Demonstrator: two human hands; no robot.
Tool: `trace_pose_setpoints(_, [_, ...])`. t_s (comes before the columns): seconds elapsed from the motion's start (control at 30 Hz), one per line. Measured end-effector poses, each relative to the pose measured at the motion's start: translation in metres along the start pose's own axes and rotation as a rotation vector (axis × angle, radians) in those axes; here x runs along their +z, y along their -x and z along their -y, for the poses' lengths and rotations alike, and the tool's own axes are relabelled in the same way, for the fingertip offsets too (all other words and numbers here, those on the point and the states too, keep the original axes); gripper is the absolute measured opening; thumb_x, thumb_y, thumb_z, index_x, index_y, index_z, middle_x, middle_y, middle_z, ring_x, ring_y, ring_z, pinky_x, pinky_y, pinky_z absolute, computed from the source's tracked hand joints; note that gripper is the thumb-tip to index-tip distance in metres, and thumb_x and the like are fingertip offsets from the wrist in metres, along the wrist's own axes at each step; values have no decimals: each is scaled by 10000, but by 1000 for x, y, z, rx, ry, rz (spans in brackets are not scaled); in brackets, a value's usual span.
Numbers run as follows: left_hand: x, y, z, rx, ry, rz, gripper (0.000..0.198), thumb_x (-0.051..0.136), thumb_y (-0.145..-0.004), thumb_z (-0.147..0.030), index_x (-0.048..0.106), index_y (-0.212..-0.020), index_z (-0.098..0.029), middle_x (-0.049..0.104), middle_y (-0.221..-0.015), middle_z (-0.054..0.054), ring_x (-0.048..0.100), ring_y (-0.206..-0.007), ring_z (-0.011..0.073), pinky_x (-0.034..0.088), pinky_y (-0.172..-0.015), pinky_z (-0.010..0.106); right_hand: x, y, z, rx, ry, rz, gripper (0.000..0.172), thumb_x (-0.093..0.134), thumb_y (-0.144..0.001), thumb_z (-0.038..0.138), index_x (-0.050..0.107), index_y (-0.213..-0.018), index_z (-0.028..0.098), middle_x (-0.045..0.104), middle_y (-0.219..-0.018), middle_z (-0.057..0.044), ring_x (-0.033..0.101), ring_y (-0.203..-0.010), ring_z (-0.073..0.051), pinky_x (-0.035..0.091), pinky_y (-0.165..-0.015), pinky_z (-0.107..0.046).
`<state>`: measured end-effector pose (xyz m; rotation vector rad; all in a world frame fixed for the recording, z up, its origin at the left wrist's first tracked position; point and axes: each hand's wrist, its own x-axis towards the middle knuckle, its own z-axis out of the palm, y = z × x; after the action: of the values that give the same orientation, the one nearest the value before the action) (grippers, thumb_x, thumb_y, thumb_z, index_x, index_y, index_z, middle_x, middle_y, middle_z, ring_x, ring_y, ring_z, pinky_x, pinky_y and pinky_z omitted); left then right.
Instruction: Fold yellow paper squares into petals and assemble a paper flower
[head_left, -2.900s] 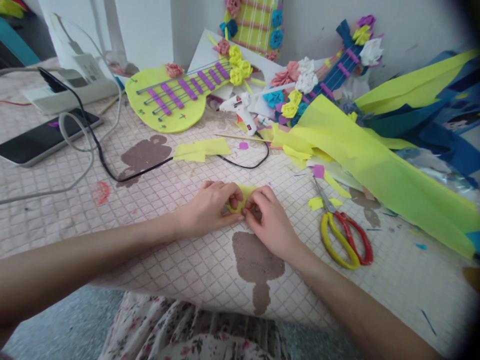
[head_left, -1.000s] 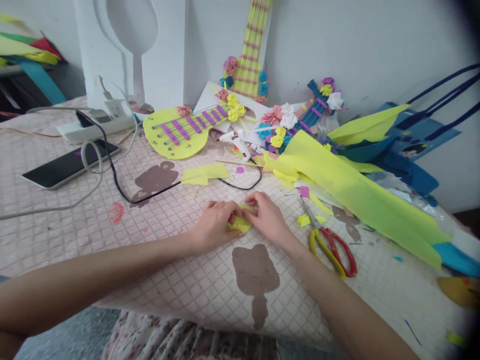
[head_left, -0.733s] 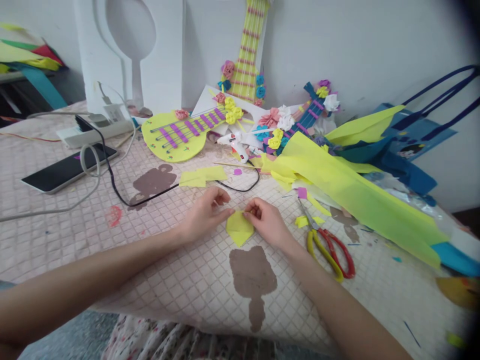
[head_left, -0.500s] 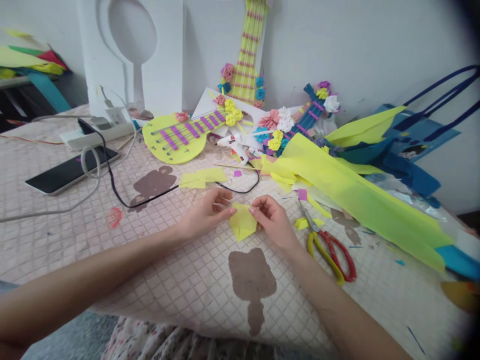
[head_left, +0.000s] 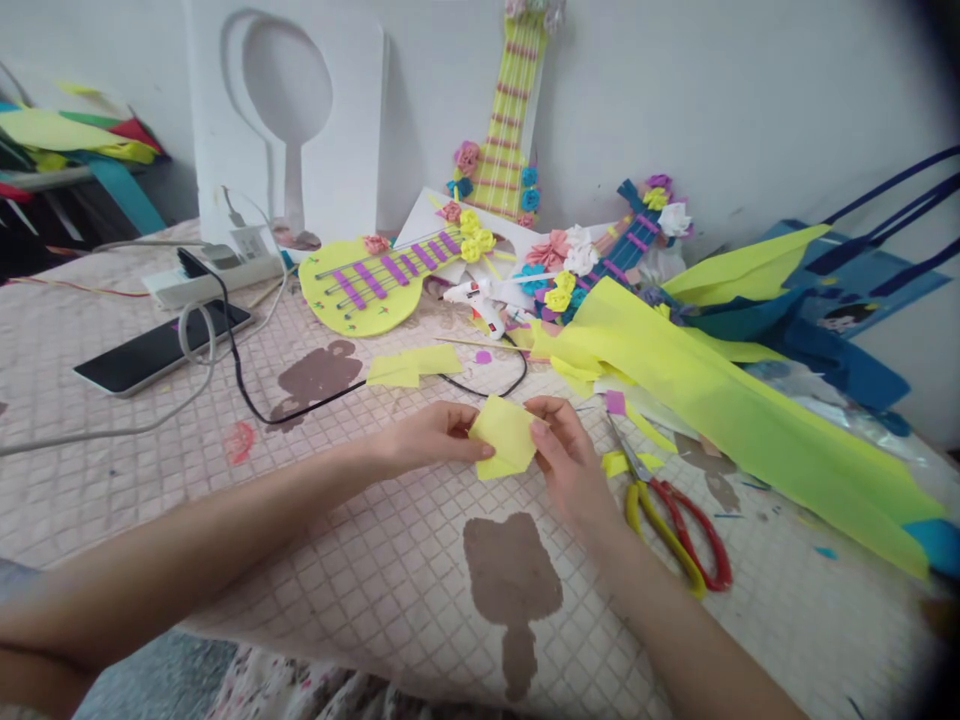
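A small piece of yellow crepe paper (head_left: 506,437) is stretched between my two hands just above the table. My left hand (head_left: 442,433) pinches its left edge between thumb and fingers. On the opposite edge, the thumb and fingers of my right hand (head_left: 564,447) are closed on the same piece. More yellow paper pieces (head_left: 414,364) lie flat behind my left hand, across a black cord. Scissors (head_left: 664,510) with one yellow and one red handle rest to the right of my right hand, blades pointing away.
Behind my hands lie a white glue gun (head_left: 480,302) and a yellow paper guitar (head_left: 364,290). A long yellow crepe sheet (head_left: 720,410) spreads across the right side. At left are a phone (head_left: 161,347) and a power strip (head_left: 214,277) with loose cords.
The paper piece has been lifted slightly and turned, so more of its flat face shows. Both hands keep hold of its edges. The whole view has shifted a little.
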<state>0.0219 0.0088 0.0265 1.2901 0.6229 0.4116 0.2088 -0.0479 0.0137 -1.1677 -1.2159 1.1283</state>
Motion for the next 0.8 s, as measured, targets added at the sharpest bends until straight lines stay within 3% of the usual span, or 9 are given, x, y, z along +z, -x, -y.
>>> trace_pose_setpoints(0.2, [-10, 9, 1, -45, -223, 13, 180, 685, -733, -254, 585, -805, -122, 624, -649, -13, 582, -575, 91, 453, -533, 195, 4, 0, 1, 132, -25, 177, 304, 638, -784, 336, 495, -1037, 247, 590, -872, -3, 566, -729, -136, 471, -634, -258])
trace_pose_setpoints(0.33, [-12, 11, 3, -53, -111, -90, 264, 669, -763, -330, 552, -904, -139, 650, -712, 1, 620, -632, 109, 486, -579, 221, 8, 1, -6, 167, -18, 126, 321, 624, -784, 312, 473, -1061, 257, 604, -835, 11, 571, -692, -138, 474, -606, -266])
trace_pose_setpoints(0.5, [-15, 10, 6, -103, -43, -25, 456, 776, -653, -285, 517, -1003, -151, 680, -816, 31, 643, -687, 132, 503, -625, 256, 10, 3, -9, 135, -24, 32, 303, 614, -792, 334, 476, -1049, 251, 621, -889, -14, 591, -752, -156, 499, -621, -277])
trace_pose_setpoints(0.67, [-21, 11, 9, -87, -113, 6, 283, 735, -689, -255, 551, -873, -141, 668, -754, 16, 620, -636, 105, 501, -607, 239, 9, 3, -4, 127, -33, 116, 267, 615, -802, 328, 497, -1027, 245, 607, -950, -19, 591, -817, -149, 503, -681, -280])
trace_pose_setpoints(0.8, [-23, 13, 6, -102, -219, 74, 223, 719, -696, -249, 591, -843, -142, 661, -725, 9, 613, -632, 104, 483, -567, 210, 9, 2, 0, 151, 24, 159, 297, 628, -778, 299, 499, -1039, 241, 569, -866, 5, 572, -713, -125, 481, -614, -261])
